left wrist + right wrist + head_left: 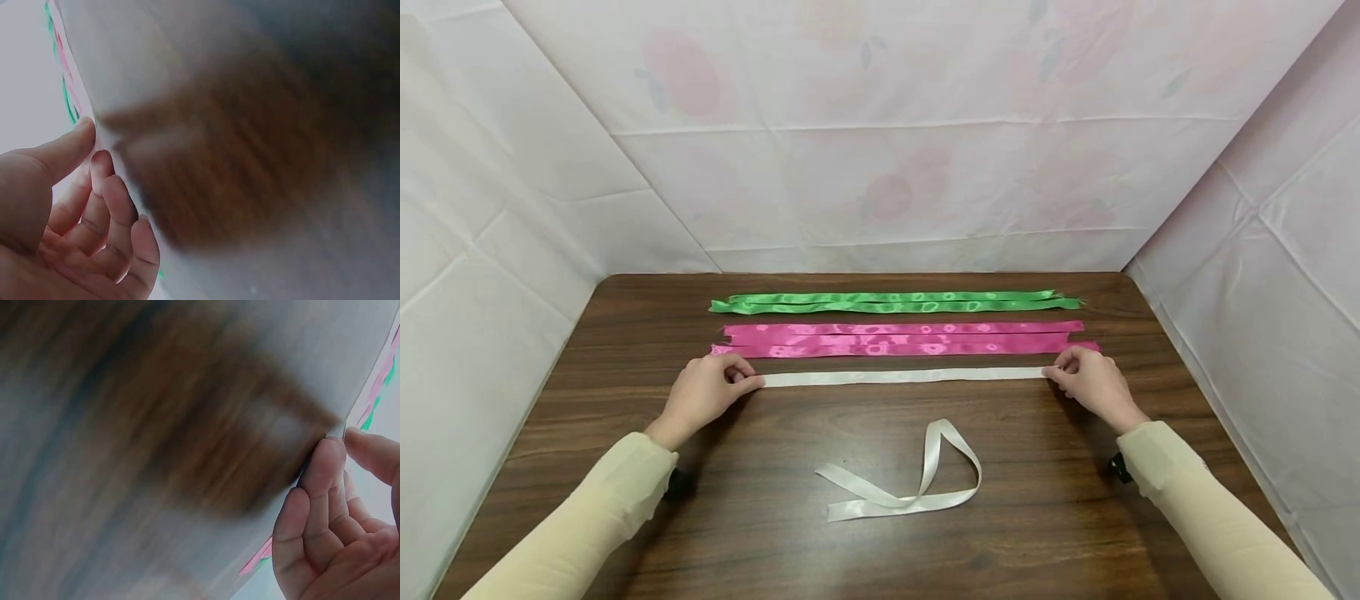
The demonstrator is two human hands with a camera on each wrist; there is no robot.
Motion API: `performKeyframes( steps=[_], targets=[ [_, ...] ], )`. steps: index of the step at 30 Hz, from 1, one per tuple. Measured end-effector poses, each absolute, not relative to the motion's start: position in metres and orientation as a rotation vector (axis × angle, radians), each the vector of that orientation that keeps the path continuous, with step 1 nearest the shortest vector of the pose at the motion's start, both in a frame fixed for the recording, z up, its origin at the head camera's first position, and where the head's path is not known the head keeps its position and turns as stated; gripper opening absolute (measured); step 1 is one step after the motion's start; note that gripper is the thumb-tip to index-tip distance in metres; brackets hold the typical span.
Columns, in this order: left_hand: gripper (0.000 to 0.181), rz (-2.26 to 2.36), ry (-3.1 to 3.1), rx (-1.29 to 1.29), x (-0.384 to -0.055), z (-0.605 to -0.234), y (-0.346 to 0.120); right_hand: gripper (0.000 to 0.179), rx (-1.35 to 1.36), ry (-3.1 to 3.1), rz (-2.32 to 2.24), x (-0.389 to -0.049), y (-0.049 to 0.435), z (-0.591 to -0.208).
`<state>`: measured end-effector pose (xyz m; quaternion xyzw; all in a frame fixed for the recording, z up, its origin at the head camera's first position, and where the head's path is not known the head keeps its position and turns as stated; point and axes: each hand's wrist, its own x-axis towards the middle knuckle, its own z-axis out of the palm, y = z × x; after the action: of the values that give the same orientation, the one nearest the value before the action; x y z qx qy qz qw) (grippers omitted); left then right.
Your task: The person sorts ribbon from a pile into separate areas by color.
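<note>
A white satin ribbon [902, 377] is stretched straight across the table between both hands. My left hand [707, 390] pinches its left end between thumb and fingers, and my right hand [1093, 385] pinches the right end. In the left wrist view, the thumb and forefinger of the left hand [81, 200] meet at the ribbon's end. The right hand [337, 506] shows the same pinch in its wrist view. Just beyond the ribbon lie several pink ribbons [895, 340], side by side and parallel to it. Nearer to me, another white ribbon [951, 500] lies in a loose loop.
Green ribbons [887, 302] lie parallel behind the pink ones, near the far edge of the brown wood-grain table [760, 533]. Pale cloth with a faint fruit print [880, 150] hangs behind the table, and white cloth rises on both sides.
</note>
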<state>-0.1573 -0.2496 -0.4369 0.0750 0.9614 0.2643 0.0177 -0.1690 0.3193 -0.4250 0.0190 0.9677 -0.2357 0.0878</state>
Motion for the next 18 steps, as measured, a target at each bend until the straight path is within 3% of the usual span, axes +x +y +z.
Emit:
performKeyframes(
  steps=[18],
  targets=[
    [0.019, 0.911, 3.130, 0.317, -0.158, -0.394, -0.248, 0.031, 0.064, 3.014, -0.686, -0.159, 0.331, -0.387]
  ],
)
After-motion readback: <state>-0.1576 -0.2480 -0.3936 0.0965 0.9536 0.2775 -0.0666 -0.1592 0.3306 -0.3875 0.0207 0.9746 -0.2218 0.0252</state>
